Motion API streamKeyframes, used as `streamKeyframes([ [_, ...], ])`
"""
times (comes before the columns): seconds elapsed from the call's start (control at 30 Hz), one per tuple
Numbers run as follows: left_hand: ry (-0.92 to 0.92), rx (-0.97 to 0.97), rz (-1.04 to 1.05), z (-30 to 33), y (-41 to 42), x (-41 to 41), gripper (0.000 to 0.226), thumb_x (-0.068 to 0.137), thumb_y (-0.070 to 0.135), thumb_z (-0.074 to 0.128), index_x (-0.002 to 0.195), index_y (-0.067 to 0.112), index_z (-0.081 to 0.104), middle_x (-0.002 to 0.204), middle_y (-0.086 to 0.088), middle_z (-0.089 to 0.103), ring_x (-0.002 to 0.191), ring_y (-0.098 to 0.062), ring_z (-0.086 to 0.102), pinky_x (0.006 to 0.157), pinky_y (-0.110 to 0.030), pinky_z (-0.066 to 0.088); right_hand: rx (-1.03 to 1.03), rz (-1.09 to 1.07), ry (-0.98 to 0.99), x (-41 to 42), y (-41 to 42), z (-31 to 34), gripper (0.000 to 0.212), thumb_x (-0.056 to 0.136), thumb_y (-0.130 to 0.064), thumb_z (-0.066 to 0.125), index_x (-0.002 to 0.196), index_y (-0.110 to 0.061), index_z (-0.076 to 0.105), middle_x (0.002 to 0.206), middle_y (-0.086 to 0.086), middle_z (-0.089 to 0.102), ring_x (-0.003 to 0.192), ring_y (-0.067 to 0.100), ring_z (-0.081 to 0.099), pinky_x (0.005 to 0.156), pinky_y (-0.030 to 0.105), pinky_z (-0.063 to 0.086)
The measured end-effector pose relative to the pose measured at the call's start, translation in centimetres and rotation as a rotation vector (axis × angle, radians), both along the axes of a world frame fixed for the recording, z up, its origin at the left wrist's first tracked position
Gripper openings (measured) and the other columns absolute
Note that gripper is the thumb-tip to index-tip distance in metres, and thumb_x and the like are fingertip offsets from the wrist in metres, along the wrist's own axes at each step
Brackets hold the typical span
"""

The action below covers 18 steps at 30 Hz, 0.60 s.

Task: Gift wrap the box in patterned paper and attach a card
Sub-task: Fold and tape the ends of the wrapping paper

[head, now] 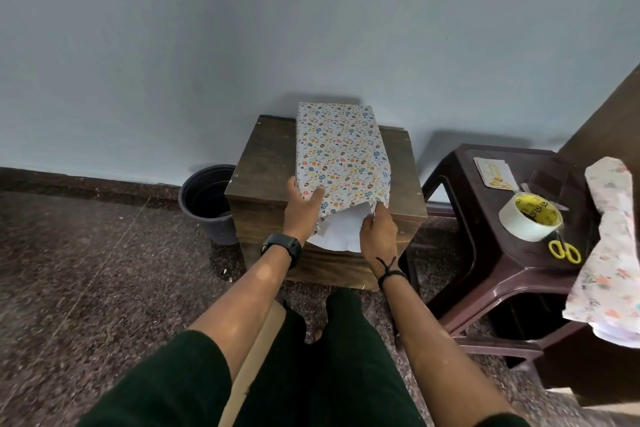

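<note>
While the near end of the wrap remains open, you have the box (pixel 341 152) lying lengthwise at frame centre on the small dark wooden bench (pixel 263 163), its long faces already covered in the patterned paper (pixel 346 180). The far end looks closed, though its folds face away from the camera and cannot be checked.

Left hand (pixel 302 210): its fingers are curled over the near left edge of the paper, thumb on top, pressing it against the box. Judged purpose: to pin the package so it does not slide while the other side is worked.

Right hand (pixel 377 230): its fingers pinch the loose near right corner of the paper, where the white underside (pixel 334 234) shows below the printed face and overhangs the bench edge. Judged purpose: drawing in the side flap for the end fold. That end is unfolded and untaped.

Supplies are staged on the brown plastic stool (pixel 460 232) at right of frame, within reach of your right hand:
- tape roll (pixel 530 220), standing on its side, clear with a yellow core
- yellow-handled scissors (pixel 564 250), just below the tape
- card (pixel 493 172), flat at the stool's upper edge, not yet attached
- spare sheet of floral paper (pixel 609 246), draped over the stool's right side

A black bucket (pixel 207 201) stands on the floor left of the bench.

Judgement: wrapping is well along; the near end fold, its taping, and the card remain. The paper is thin and will crease or tear if the corner is pulled hard.
</note>
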<state>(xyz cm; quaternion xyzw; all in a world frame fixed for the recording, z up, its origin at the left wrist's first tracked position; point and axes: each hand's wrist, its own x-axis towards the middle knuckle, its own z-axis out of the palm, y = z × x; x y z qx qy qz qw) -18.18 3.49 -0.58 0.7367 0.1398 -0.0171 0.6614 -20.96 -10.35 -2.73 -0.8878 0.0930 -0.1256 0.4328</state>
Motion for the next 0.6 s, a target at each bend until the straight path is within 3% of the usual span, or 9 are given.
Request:
streamKeyframes([
  [0.13,-0.091,0.279,-0.016,0.0,-0.3,-0.3,0.063,0.096,0.032,0.049,0.149,0.020,0.018,0.151,-0.009,0.016,0.134,-0.030,0.032,0.107,-0.038,0.033,0.017,-0.040,0.071,0.2,0.0,0.0,0.020,0.094,0.001,0.038,0.102,0.009,0.054,0.105,0.025,0.060,0.095,0.038,0.056,0.072,0.031,0.037],
  [0.2,-0.157,0.520,-0.028,0.0,-0.4,-0.1,0.061,0.095,0.030,0.049,0.148,0.021,0.021,0.153,-0.012,0.008,0.139,-0.035,0.022,0.110,-0.044,0.031,0.004,-0.043,0.085,0.3,-0.1,-0.1,0.020,0.094,0.001,0.038,0.097,0.011,0.055,0.104,0.026,0.060,0.095,0.039,0.056,0.071,0.029,0.035],
  [0.27,-0.187,0.847,-0.113,0.2,-0.8,0.1,0.057,0.097,0.029,0.043,0.149,0.026,0.019,0.157,-0.011,0.002,0.144,-0.034,0.005,0.114,-0.050,0.019,-0.009,-0.031,0.085,0.5,-0.3,-0.1,0.021,0.093,0.003,0.037,0.095,0.012,0.056,0.103,0.026,0.060,0.095,0.039,0.055,0.072,0.029,0.034],
  [0.33,-0.201,1.100,-0.223,0.5,-1.5,0.1,0.050,0.098,0.034,0.035,0.147,0.030,0.023,0.158,-0.007,0.008,0.145,-0.031,0.002,0.113,-0.059,0.007,-0.012,-0.022,0.088,0.5,-0.5,-0.3,0.022,0.093,0.002,0.038,0.096,0.012,0.057,0.105,0.027,0.059,0.095,0.039,0.055,0.072,0.028,0.033],
  [0.43,-0.223,1.174,-0.310,0.8,-2.6,-0.1,0.054,0.094,0.051,0.032,0.144,0.031,0.025,0.155,-0.011,0.018,0.145,-0.030,0.005,0.111,-0.063,-0.002,0.027,0.019,0.027,0.4,-0.7,-0.6,0.027,0.093,-0.004,0.046,0.117,0.006,0.056,0.120,0.021,0.058,0.110,0.033,0.054,0.087,0.029,0.041],
  [0.5,-0.225,1.147,-0.372,1.0,-3.0,-0.2,0.068,0.089,0.066,0.033,0.147,0.033,0.020,0.157,-0.012,0.011,0.146,-0.030,0.002,0.111,-0.063,-0.003,0.043,0.083,-0.026,0.3,-0.9,-1.0,0.044,0.090,-0.010,0.057,0.133,-0.003,0.048,0.133,0.014,0.051,0.123,0.027,0.049,0.104,0.034,0.040],
  [0.6,-0.203,1.158,-0.487,1.4,-3.2,-0.1,0.092,0.076,0.082,0.036,0.149,0.034,0.010,0.160,0.000,-0.003,0.146,-0.028,-0.003,0.109,-0.066,-0.003,0.141,0.098,0.015,0.4,-1.6,-1.1,0.063,0.086,-0.026,0.063,0.141,-0.013,0.037,0.139,0.008,0.049,0.127,0.024,0.047,0.105,0.044,0.041],
])
